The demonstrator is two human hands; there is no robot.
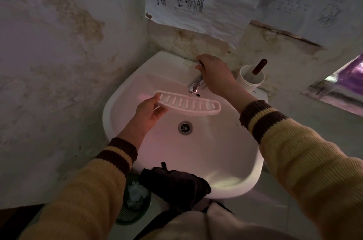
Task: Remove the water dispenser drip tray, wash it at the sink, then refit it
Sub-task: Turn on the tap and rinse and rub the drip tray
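Note:
I hold the drip tray, a long white slotted plastic piece, over the white sink. My left hand grips its left end, and the tray juts out to the right, just below the chrome tap. My right hand is closed over the tap's handle at the back of the basin. I see no water running. The drain sits below the tray, uncovered.
A dark cloth hangs over the sink's front rim. A white cup holding a brown-handled tool stands on the ledge to the right. A green waste basket sits on the floor below left. Stained walls close in at left and behind.

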